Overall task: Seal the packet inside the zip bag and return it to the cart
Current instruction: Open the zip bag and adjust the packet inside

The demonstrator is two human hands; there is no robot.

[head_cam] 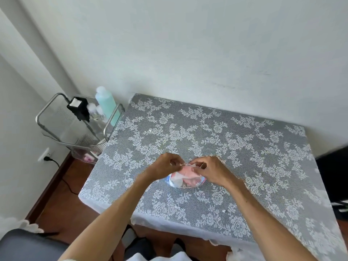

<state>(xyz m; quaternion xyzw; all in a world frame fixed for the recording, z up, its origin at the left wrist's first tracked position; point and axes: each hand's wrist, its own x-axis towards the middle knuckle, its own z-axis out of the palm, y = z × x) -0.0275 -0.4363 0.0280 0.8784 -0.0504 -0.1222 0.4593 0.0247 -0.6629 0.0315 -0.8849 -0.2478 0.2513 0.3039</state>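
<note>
A clear zip bag (185,178) rests on the lace-covered table (244,166), holding a pink, white and blue packet (188,176). My left hand (166,165) pinches the left end of the bag's top strip. My right hand (208,169) pinches the right end of the same strip. Both hands hold the bag's top edge just above the table; its lower part touches the cloth. I cannot tell whether the zip is closed. The cart (75,125), a metal-framed trolley with clear trays, stands left of the table against the wall.
On the cart's top tray stand a tall green bottle (107,104), a black box (78,108) with white contents and small clear bottles. A wall socket with a black cord (48,157) is low on the left. A dark object (333,166) sits at the table's right.
</note>
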